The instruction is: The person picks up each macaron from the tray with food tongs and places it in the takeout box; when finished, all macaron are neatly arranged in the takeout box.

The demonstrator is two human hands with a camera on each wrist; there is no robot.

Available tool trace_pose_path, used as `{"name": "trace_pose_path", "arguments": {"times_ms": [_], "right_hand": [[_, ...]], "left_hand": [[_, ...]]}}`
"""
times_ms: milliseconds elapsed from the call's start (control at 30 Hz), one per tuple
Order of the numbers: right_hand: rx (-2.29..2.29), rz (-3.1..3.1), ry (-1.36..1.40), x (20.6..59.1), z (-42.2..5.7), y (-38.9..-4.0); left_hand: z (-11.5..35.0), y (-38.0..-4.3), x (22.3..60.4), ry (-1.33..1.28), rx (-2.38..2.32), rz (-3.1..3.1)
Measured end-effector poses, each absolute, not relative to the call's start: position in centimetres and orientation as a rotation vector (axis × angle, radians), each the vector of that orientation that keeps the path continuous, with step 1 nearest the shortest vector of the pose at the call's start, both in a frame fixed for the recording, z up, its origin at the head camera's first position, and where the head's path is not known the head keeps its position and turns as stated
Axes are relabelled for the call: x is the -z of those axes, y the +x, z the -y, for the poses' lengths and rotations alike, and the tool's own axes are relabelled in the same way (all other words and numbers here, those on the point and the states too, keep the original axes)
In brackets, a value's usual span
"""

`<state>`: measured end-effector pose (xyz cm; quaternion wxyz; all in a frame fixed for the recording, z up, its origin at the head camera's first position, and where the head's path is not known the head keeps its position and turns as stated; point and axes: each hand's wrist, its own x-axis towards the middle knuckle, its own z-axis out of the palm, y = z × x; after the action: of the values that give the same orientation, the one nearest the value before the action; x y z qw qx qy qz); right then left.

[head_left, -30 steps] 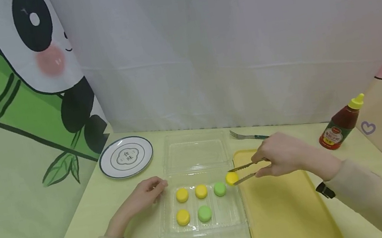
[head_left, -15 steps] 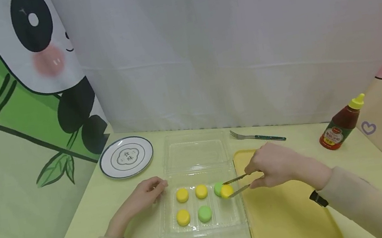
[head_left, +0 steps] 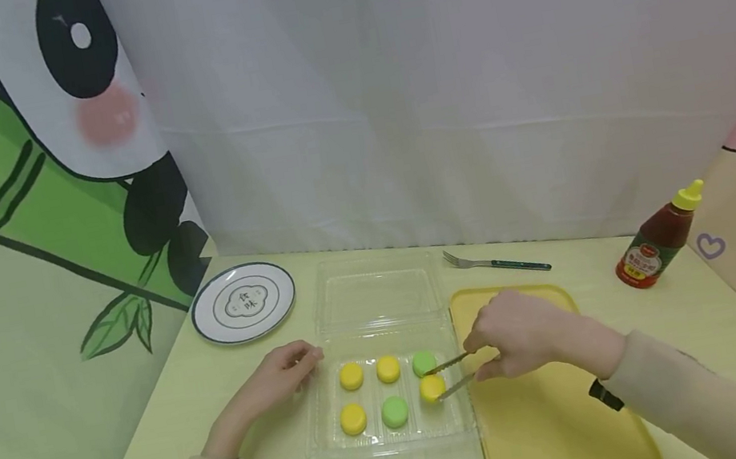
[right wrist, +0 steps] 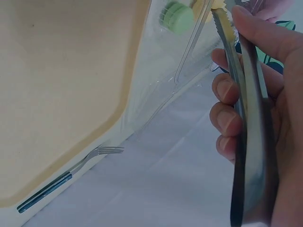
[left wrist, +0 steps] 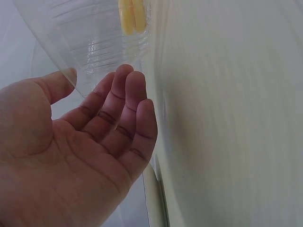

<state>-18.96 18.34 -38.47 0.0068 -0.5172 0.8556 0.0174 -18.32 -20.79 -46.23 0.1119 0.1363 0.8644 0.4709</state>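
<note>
My right hand [head_left: 524, 333] holds metal tongs [right wrist: 255, 161] above the tray's left edge. Between their serrated tips sits a yellow macaron [head_left: 433, 389], low in the front right spot of a clear plastic box [head_left: 411, 443]. Just behind it lies a green macaron [head_left: 423, 362]. Other yellow macarons [head_left: 351, 376] and another green macaron [head_left: 394, 412] fill the spots to the left. At the box's left side rests my left hand [head_left: 282, 374], fingers loosely bent. The left wrist view shows the thumb at the box's edge and the fingers beside its wall.
The box's clear lid [head_left: 376, 293] lies folded back. On the right is a yellow tray [head_left: 554, 426], with a green-handled fork [head_left: 498, 264] behind it. A white plate [head_left: 245, 303] is at the back left, a red sauce bottle [head_left: 656, 246] at the back right.
My right hand has carried the yellow macaron in the tongs from the box's right edge leftward and forward into its front right spot. The left hand has stayed put.
</note>
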Motion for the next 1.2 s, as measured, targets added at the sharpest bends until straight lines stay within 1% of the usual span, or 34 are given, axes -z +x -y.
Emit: {"name": "trace_pose_path", "arguments": {"times_ms": [533,933,1200], "right_hand": [[-0.105,-2.668,-1.611,39.3,-17.5,-18.4],[-0.16,-2.664,-1.627,39.8,-17.0,-18.1],[-0.215,-2.69,-1.602,39.4,-16.5,-17.6]], "left_hand": [[20.9,-18.4,46.5,0.437,-1.402,-2.524],[20.9,-18.3,46.5,0.419,-1.369,-2.545],[20.9,-18.4,46.5,0.404,-1.354,-2.542]]}}
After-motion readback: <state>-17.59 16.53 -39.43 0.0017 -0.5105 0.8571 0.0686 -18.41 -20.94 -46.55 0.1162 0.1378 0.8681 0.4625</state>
